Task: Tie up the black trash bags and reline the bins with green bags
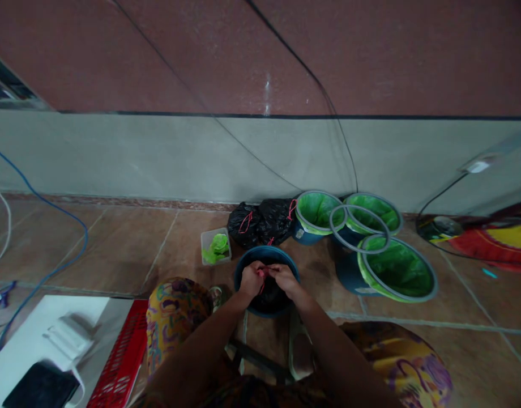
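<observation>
Between my knees stands a blue bin (242, 262) with a black garbage bag (269, 300) inside it. My left hand (252, 277) and my right hand (284, 277) meet over the bin's opening, both closed on the bag's red drawstring (264, 273). The fingers pinch the string from either side, and a loose end hangs down toward the bag. Just behind the bin lie two tied black garbage bags (260, 221) with red drawstrings, against the wall.
Right of the bin stand bins lined with green bags (317, 207), with a loose grey ring (339, 241) across them. A clear container (216, 247) holds green bag rolls. A red crate (122, 351), white board (39, 334) and phone (42, 385) are at left; a blue cable (69, 215) crosses the floor.
</observation>
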A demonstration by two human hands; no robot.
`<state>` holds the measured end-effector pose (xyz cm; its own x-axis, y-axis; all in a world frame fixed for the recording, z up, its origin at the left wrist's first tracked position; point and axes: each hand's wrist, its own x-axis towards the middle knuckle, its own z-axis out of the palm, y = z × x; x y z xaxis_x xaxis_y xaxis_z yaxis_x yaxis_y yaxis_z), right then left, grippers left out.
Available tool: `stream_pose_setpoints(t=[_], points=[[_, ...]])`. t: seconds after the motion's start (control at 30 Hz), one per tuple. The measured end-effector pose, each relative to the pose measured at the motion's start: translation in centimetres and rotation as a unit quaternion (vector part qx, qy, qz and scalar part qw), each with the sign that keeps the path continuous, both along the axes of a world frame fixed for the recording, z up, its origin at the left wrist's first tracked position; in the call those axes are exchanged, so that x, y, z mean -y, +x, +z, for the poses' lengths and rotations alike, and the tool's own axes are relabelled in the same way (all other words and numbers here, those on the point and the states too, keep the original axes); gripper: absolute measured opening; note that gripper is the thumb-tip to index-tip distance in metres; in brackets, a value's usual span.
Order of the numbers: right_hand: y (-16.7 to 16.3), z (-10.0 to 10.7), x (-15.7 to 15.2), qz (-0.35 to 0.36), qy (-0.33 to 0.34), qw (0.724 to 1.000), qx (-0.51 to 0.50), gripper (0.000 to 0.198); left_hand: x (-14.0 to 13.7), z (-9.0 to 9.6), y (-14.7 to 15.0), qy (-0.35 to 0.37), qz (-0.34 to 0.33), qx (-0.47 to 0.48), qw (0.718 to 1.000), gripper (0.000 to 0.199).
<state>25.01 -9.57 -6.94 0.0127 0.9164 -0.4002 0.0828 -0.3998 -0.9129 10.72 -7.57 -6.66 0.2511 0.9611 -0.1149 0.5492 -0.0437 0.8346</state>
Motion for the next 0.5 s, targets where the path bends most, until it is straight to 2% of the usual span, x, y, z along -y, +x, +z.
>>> stream_pose_setpoints(t=[0.2,0.5], points=[[0.7,-0.16,0.02,-0.001,-0.038,0.999,-0.021,0.026,0.35,0.52,-0.48,0.005,-0.004,0.01,1.0,0.015],[0.91,0.02,0.49,-0.021,-0.039,0.999,0.006,0.031,0.35,-0.2,-0.39,-0.044,-0.021,0.035,0.998,0.019]])
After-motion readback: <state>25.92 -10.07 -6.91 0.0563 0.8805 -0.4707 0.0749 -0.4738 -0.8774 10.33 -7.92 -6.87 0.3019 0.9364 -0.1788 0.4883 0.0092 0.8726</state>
